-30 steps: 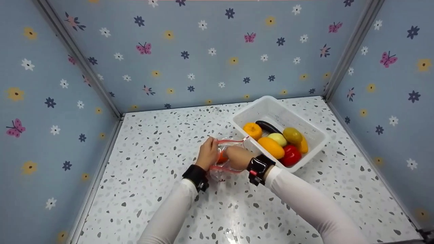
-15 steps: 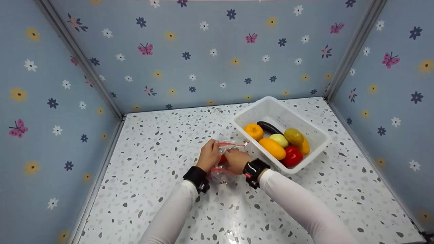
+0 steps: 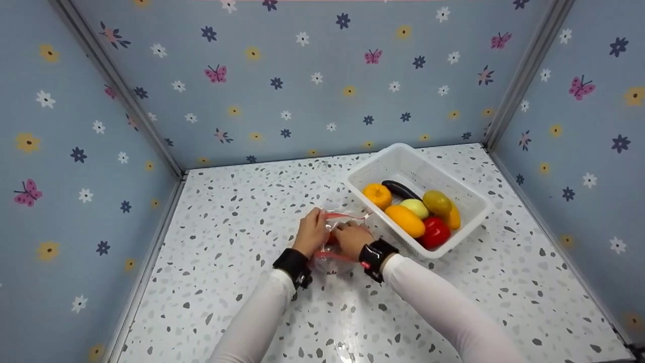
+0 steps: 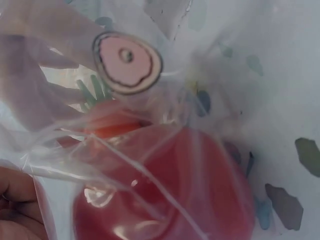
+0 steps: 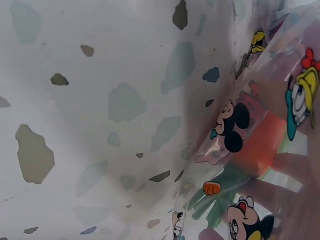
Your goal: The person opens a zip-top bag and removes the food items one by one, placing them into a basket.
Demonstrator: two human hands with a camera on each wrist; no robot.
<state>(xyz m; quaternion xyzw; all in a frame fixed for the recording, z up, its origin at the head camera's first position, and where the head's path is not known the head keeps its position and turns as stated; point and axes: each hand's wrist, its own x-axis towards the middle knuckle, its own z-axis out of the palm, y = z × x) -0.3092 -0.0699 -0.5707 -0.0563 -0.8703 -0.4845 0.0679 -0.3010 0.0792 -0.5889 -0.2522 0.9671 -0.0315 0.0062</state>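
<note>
A clear zip bag (image 3: 345, 216) with a red closure strip and cartoon prints stands on the speckled table, its mouth spread. My left hand (image 3: 309, 233) grips its left rim with curled fingers. Inside the bag is my right hand (image 3: 353, 239), whose spread fingers lie against an orange carrot (image 5: 259, 144) with a green leafy top, seen through the film in the right wrist view. A large glossy red rounded thing (image 4: 165, 192) also sits in the bag in the left wrist view; its kind does not show.
A white basket (image 3: 448, 176) stands right of the bag, close to my right hand. It holds a small orange pumpkin (image 3: 377, 196), an eggplant (image 3: 400, 190), a red bell pepper (image 3: 435, 233) and several yellow and green pieces. Flower-patterned walls (image 3: 322, 101) enclose the table.
My right hand has gone a little lower and left inside the bag, and its fist has loosened into spread fingers. The orange-red thing under it is more hidden. My left hand keeps its grip.
</note>
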